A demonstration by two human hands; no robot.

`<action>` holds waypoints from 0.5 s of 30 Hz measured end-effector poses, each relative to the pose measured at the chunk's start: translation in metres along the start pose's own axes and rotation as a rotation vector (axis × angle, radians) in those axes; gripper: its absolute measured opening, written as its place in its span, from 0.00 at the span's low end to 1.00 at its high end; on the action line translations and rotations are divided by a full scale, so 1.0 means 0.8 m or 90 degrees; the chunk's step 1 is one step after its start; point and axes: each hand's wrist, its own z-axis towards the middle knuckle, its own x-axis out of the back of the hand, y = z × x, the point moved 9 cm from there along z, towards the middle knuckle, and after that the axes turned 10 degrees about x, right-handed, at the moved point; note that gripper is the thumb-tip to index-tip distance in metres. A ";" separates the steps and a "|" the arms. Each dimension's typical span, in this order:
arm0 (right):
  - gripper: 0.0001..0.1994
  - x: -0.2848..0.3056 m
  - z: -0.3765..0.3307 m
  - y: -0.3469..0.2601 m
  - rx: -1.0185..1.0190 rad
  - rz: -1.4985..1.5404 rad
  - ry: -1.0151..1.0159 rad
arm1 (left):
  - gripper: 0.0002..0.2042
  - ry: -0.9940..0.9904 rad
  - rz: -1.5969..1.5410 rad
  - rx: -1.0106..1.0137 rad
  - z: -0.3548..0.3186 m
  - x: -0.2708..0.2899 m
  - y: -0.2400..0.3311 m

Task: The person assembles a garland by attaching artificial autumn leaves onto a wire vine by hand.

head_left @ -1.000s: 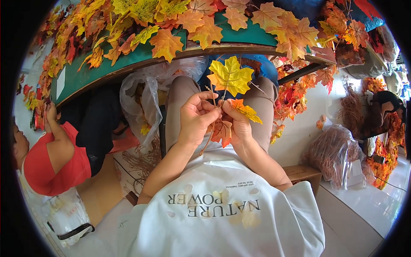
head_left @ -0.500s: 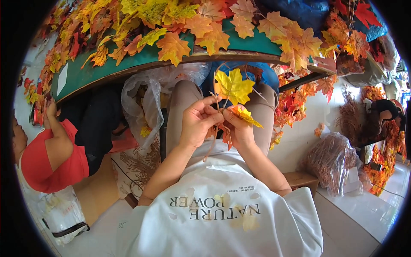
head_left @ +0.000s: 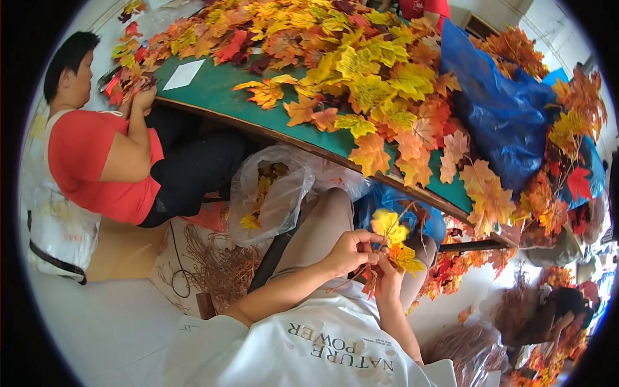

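Over my lap, my left hand [head_left: 348, 254] pinches the thin brown stem of an artificial maple leaf spray. My right hand [head_left: 388, 281] grips the same spray close beside it, so the fingertips of both hands nearly meet. A yellow leaf [head_left: 389, 226] stands up above the fingers. An orange-yellow leaf [head_left: 405, 258] sticks out over my right hand, and a small reddish leaf [head_left: 369, 282] hangs below between the hands. The exact point where the stems join is hidden by my fingers.
A green-topped table [head_left: 225, 97] ahead bears a heap of autumn leaves [head_left: 367, 71] and a blue plastic sheet [head_left: 493, 122]. A clear bag [head_left: 267, 206] stands left of my knees, near brown twigs [head_left: 216, 261]. A person in red [head_left: 103, 161] sits at the left.
The view has swung left and up, showing more of the table and the co-worker. My hands, still on the leaf spray, appear lower and further right in the picture.
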 end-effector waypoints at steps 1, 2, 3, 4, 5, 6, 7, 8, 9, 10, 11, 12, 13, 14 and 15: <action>0.07 -0.004 -0.002 0.000 0.005 0.011 -0.022 | 0.18 -0.003 0.002 0.000 0.002 0.003 0.001; 0.08 -0.007 -0.004 -0.001 0.009 0.021 -0.042 | 0.18 0.000 -0.003 -0.009 0.001 0.008 0.003; 0.08 -0.011 -0.006 -0.002 0.013 0.031 -0.060 | 0.18 -0.003 -0.008 0.024 0.000 0.015 -0.003; 0.09 -0.014 -0.007 -0.002 0.009 0.013 -0.071 | 0.18 -0.007 -0.012 0.058 -0.001 0.019 -0.007; 0.09 -0.018 -0.006 -0.003 0.010 0.007 -0.075 | 0.18 -0.007 -0.018 0.053 -0.002 0.022 -0.006; 0.09 -0.019 -0.007 -0.001 0.002 -0.017 -0.071 | 0.18 -0.015 -0.051 0.050 -0.003 0.023 -0.006; 0.10 -0.021 -0.008 0.001 -0.007 -0.040 -0.066 | 0.18 -0.022 -0.084 0.048 -0.005 0.025 -0.007; 0.11 -0.032 -0.008 -0.002 0.015 -0.034 -0.090 | 0.17 -0.028 -0.122 0.055 -0.004 0.029 -0.012; 0.11 -0.027 -0.003 0.001 0.016 -0.039 -0.089 | 0.17 -0.030 -0.127 0.055 -0.004 0.032 -0.014; 0.12 -0.018 0.006 0.011 0.003 -0.053 -0.106 | 0.17 -0.023 -0.141 0.048 -0.004 0.034 -0.012; 0.13 -0.024 0.001 0.012 -0.012 -0.069 -0.119 | 0.16 -0.016 -0.158 0.045 -0.008 0.035 -0.005; 0.16 -0.031 0.003 0.013 -0.037 -0.110 -0.129 | 0.16 -0.014 -0.126 0.084 -0.011 0.039 -0.003; 0.19 -0.035 0.008 0.009 0.031 -0.213 -0.243 | 0.16 0.002 0.003 0.080 -0.013 0.044 0.001; 0.19 -0.037 0.012 0.016 0.021 -0.221 -0.243 | 0.14 -0.034 0.142 0.049 -0.009 0.048 0.003; 0.19 -0.038 0.014 0.020 0.011 -0.229 -0.244 | 0.12 -0.070 0.281 0.014 -0.006 0.051 -0.004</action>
